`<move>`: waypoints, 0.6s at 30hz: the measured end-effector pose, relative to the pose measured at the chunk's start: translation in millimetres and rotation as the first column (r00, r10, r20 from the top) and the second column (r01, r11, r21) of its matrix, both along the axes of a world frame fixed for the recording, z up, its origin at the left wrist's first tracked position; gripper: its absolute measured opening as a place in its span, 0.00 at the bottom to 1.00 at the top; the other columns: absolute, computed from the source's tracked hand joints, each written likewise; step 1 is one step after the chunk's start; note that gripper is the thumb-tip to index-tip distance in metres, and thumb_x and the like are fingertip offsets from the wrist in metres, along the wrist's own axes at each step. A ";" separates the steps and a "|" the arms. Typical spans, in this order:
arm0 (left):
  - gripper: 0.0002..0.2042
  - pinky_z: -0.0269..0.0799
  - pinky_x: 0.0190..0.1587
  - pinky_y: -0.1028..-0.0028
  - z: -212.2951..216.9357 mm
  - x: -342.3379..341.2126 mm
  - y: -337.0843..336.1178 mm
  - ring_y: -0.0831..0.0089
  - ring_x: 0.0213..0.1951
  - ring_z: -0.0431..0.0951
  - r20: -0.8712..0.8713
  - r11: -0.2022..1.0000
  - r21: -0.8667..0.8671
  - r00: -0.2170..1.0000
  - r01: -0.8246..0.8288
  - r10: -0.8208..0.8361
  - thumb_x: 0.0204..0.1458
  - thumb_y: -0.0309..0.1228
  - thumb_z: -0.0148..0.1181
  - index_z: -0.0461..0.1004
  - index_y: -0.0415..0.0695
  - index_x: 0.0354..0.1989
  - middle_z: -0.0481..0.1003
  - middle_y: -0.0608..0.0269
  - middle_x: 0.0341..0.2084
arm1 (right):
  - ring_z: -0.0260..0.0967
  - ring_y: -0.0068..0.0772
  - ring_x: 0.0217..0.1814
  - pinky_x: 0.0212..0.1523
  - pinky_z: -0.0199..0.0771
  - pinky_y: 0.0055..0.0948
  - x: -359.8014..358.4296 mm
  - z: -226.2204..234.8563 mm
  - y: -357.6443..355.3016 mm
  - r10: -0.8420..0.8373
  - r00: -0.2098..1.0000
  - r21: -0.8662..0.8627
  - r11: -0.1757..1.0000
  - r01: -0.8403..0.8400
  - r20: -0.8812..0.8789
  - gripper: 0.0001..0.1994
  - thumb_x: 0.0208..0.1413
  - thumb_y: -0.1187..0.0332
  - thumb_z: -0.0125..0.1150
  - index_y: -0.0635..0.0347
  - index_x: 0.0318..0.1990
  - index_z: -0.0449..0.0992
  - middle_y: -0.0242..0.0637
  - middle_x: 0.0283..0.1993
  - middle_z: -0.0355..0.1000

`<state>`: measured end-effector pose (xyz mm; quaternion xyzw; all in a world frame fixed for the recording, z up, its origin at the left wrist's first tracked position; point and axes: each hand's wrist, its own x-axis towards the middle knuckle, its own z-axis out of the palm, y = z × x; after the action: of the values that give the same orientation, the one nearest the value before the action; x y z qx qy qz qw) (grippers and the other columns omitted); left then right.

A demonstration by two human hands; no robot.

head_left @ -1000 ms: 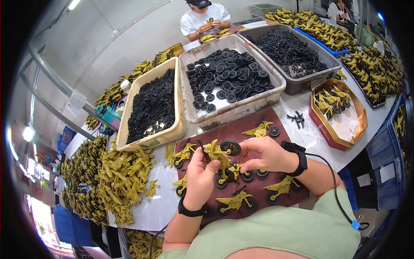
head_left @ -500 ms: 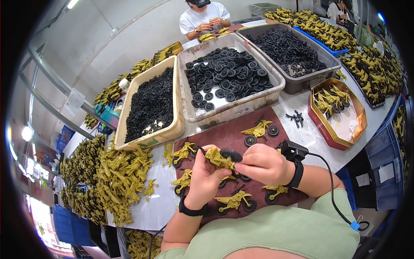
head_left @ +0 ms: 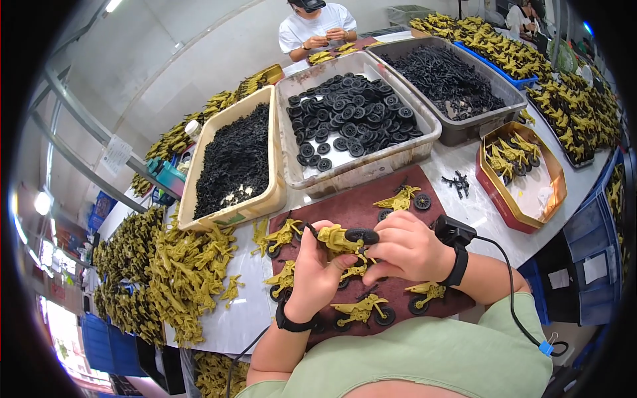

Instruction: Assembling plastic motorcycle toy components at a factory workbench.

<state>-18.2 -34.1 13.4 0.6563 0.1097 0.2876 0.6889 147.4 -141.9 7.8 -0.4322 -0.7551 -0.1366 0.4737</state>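
My left hand point(head_left: 314, 275) is closed round a yellow toy motorcycle point(head_left: 336, 241), held above the maroon mat point(head_left: 345, 207). A black wheel point(head_left: 361, 236) sits on the toy's right end. My right hand point(head_left: 413, 249) has its fingers curled against that end, at the wheel and fork; the exact contact is partly hidden by the fingers. Around my hands, more toy motorcycles lie on the mat: one point(head_left: 359, 309) nearest me, one point(head_left: 400, 200) at the far side, one point(head_left: 426, 293) at the right, and others by my left hand.
Beyond the mat stand a cream bin point(head_left: 277, 189) of small black parts, a bin point(head_left: 371, 164) of wheels and a grey bin point(head_left: 458, 132) of black parts. Yellow bodies point(head_left: 189, 282) are heaped left. An octagonal box point(head_left: 494, 199) sits right. A co-worker point(head_left: 317, 30) sits opposite.
The toy has turned slightly in my left hand, so its wheel lies flatter. My right fingers have shifted from the toy's lower edge up to the wheel end, with the thumb lower.
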 end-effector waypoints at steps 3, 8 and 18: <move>0.22 0.70 0.48 0.74 1.0 -3.0 -2.3 0.76 0.45 0.71 -0.040 0.987 0.161 0.999 -0.027 0.034 0.50 0.17 0.59 0.57 0.41 0.51 0.68 0.62 0.42 | 0.68 0.36 0.33 0.36 0.69 0.30 3.3 -9.0 -0.3 0.006 0.954 -0.024 1.000 -0.014 -0.301 0.16 0.48 0.61 0.68 0.61 0.36 0.70 0.36 0.32 0.69; 0.22 0.70 0.49 0.76 0.7 -6.0 -7.9 0.76 0.46 0.71 -0.018 0.989 0.145 1.000 -0.022 0.025 0.51 0.22 0.62 0.59 0.40 0.51 0.69 0.61 0.44 | 0.70 0.39 0.34 0.36 0.72 0.28 -8.5 6.7 -6.2 -0.017 0.816 -0.158 0.983 -0.091 -0.578 0.13 0.53 0.70 0.62 0.65 0.44 0.72 0.41 0.36 0.70; 0.16 0.66 0.50 0.73 -5.1 -6.0 -7.5 0.72 0.45 0.71 0.146 0.988 0.145 0.989 -0.043 0.022 0.49 0.21 0.62 0.69 0.38 0.46 0.72 0.58 0.44 | 0.71 0.38 0.36 0.35 0.73 0.30 -11.8 6.0 -9.4 -0.044 0.915 -0.128 0.992 -0.009 -0.401 0.13 0.52 0.77 0.60 0.66 0.46 0.74 0.42 0.37 0.71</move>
<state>-24.2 -41.7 8.3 0.6812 0.0488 0.3528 0.6396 135.6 -151.3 13.8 -0.4871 -0.6444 -0.0006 0.5895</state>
